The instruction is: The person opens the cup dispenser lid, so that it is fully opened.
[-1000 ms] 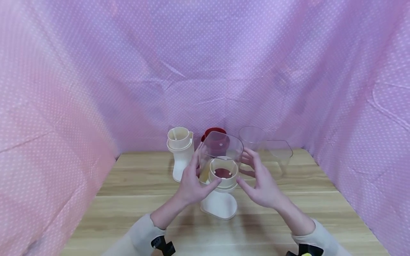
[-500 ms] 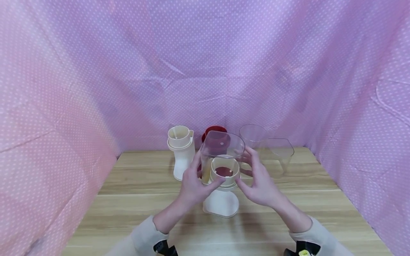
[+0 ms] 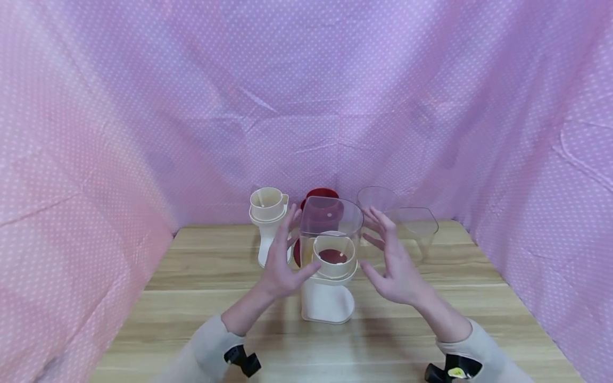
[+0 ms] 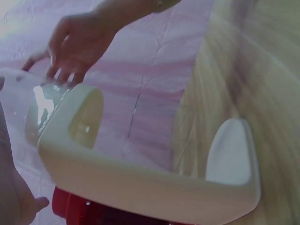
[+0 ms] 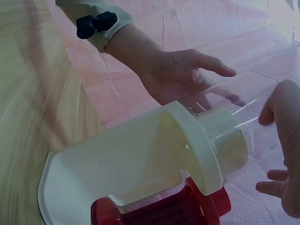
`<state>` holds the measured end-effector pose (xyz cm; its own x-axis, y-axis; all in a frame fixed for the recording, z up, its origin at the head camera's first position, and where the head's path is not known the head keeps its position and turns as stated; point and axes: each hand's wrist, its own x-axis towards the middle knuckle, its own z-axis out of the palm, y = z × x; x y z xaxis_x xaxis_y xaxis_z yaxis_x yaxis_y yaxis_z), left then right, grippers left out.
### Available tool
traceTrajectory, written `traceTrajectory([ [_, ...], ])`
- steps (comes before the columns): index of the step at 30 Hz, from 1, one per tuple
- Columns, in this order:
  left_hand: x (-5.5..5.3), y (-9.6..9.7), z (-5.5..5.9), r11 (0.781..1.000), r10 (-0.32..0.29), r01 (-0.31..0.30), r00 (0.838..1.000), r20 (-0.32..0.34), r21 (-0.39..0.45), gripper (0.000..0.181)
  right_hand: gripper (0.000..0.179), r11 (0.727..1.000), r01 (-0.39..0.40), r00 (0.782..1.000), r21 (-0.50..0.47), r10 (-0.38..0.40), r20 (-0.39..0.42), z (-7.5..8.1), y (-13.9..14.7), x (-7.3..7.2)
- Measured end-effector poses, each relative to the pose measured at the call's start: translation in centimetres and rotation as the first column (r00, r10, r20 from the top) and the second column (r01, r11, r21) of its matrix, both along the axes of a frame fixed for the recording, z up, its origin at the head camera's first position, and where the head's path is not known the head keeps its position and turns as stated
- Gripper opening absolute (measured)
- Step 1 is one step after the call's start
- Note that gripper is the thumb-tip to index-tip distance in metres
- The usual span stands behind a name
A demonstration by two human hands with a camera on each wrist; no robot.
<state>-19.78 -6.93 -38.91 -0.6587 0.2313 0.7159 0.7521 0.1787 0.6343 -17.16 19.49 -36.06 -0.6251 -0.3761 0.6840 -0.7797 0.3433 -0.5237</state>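
Observation:
A cream stand (image 3: 328,303) with a round collar at its top stands upright mid-table. A clear plastic container (image 3: 356,230) surrounds that collar and appears to rest on the stand's ledge. To its left, my left hand (image 3: 281,268) is spread with the thumb near the container's lower wall. My right hand (image 3: 396,274) is spread on the other side, fingers apart from the wall. In the right wrist view, the left hand (image 5: 176,75) lies beyond the container with loose fingers. The left wrist view shows the stand's side (image 4: 140,183) and the right hand (image 4: 84,44) off the container.
Behind stand a second cream stand (image 3: 268,213) at left and a red stand (image 3: 322,192), partly hidden by the clear container. Two more clear containers (image 3: 419,215) sit at back right. Pink dotted cloth (image 3: 306,106) encloses the wooden table (image 3: 210,298).
Both hands have let go of the clear container and moved outward, fingers spreading. The container has settled slightly and straightened on the stand.

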Motion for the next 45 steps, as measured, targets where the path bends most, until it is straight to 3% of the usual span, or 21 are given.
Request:
traceTrajectory([
  [4,-1.7,-0.5,0.7,0.988,-0.155,0.155,0.987,0.030,0.029,0.113,0.106,0.999,-0.035,0.991,0.034,0.039,-0.126,-0.1,0.1,-0.5],
  [7,-2.6,-0.3,1.0,0.964,-0.265,0.264,0.964,0.025,0.033,0.114,0.112,0.997,-0.052,0.993,0.065,0.058,-0.107,-0.5,-0.1,-0.7],
  [9,-2.8,-0.1,1.1,0.956,-0.293,0.293,0.956,0.023,0.028,0.113,0.117,0.995,-0.052,0.995,0.086,0.058,-0.076,-0.7,-0.2,-0.7],
  [11,-2.5,0.1,1.2,0.967,-0.255,0.254,0.966,0.035,0.013,0.113,0.120,0.994,-0.047,0.998,0.098,0.051,-0.043,-0.9,-0.2,-0.8],
  [15,-1.5,0.3,1.1,0.993,-0.117,0.118,0.991,0.066,-0.014,0.113,0.130,0.992,-0.068,0.997,0.110,0.072,-0.028,-1.1,0.1,-1.5],
  [19,-0.7,0.4,1.0,0.998,-0.051,0.053,0.994,0.095,-0.025,0.115,0.143,0.983,-0.095,0.989,0.157,0.112,-0.098,-1.5,0.3,-2.5],
  [24,-0.4,0.2,1.2,0.999,-0.040,0.044,0.993,0.113,-0.028,0.120,0.150,0.975,-0.059,0.955,0.214,0.117,-0.271,-2.1,0.1,-3.3],
  [30,-0.5,0.0,1.2,0.999,-0.046,0.048,0.994,0.095,-0.020,0.119,0.158,0.976,0.018,0.907,0.218,0.075,-0.414,-2.0,-0.5,-3.6],
  [39,-0.4,0.1,1.0,0.998,-0.032,0.036,0.995,0.093,-0.044,0.117,0.141,0.983,-0.066,0.887,0.171,0.137,-0.441,-1.5,-0.6,-4.0],
  [45,-0.5,-0.2,1.0,0.997,-0.010,0.017,0.996,0.090,-0.077,0.120,0.143,0.983,-0.057,0.881,0.176,0.133,-0.454,-1.7,-0.6,-4.1],
])
